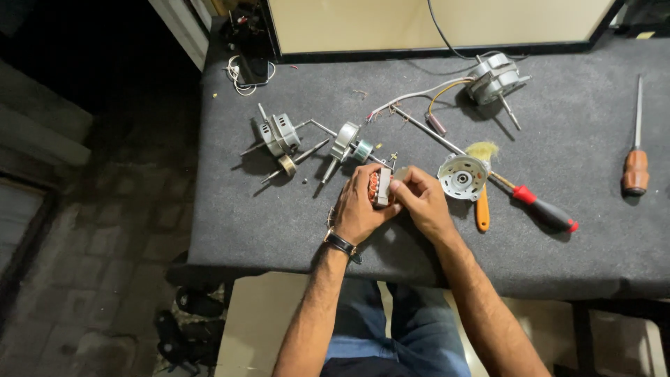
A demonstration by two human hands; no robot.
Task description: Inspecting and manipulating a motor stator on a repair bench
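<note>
My left hand (pixel 357 208) and my right hand (pixel 421 201) meet over the grey table (pixel 579 237), both gripping a small motor stator (pixel 379 187) with copper windings and a steel core. The left hand, with a dark watch at the wrist, cups it from the left. My right fingers pinch its right side. A round silver motor end cover (pixel 463 176) lies just right of my right hand. A rotor with a shaft (pixel 346 143) lies just beyond my left hand.
A red-handled screwdriver (pixel 544 209), an orange-handled brush (pixel 482 188) and a long rod lie right of the cover. A wired motor (pixel 494 77) sits far right at the back, a wooden-handled screwdriver (pixel 636 160) at the right edge, another motor housing (pixel 279 134) at the left.
</note>
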